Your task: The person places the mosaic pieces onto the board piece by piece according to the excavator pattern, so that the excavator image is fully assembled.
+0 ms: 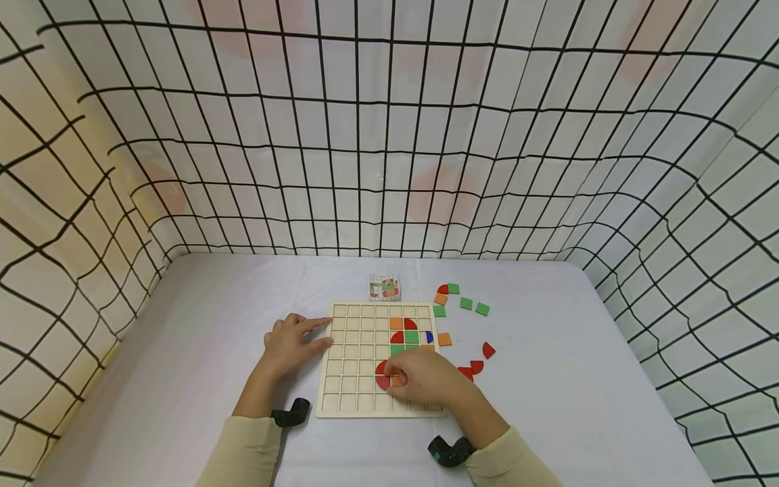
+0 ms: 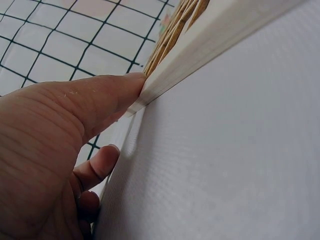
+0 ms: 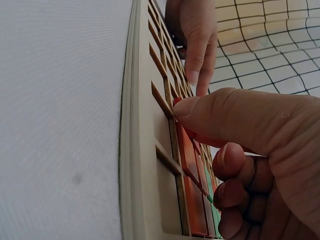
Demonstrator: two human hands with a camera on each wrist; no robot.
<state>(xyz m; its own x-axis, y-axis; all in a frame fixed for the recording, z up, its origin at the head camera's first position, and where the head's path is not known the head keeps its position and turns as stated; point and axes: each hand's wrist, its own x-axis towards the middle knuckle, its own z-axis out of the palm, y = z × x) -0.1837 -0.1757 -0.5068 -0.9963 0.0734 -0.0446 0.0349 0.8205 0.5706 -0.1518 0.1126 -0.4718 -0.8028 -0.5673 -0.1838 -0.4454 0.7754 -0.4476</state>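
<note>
Pinches a red quarter-circle piece [image 1: 383, 383] at the thumb tip of the right hand [image 1: 422, 375], with thumb and first finger bent close and the other fingers curled. Has that piece down on a wooden grid board [image 1: 355, 385], with another red piece [image 1: 380, 368] right beside the first fingertip. Touches the board's left edge with the left hand [image 1: 289, 343], thumb and first finger straight and spread, gripping nothing. Shows a green square [image 1: 411, 336] beyond the right fingers, loose green tiles [image 1: 466, 304] farther right, and a pattern card [image 1: 384, 288] past both hands.

There are 1 board [image 1: 353, 367], 1 card [image 1: 384, 287], 4 loose green squares [image 1: 466, 304] and 2 loose orange squares [image 1: 445, 339].
</note>
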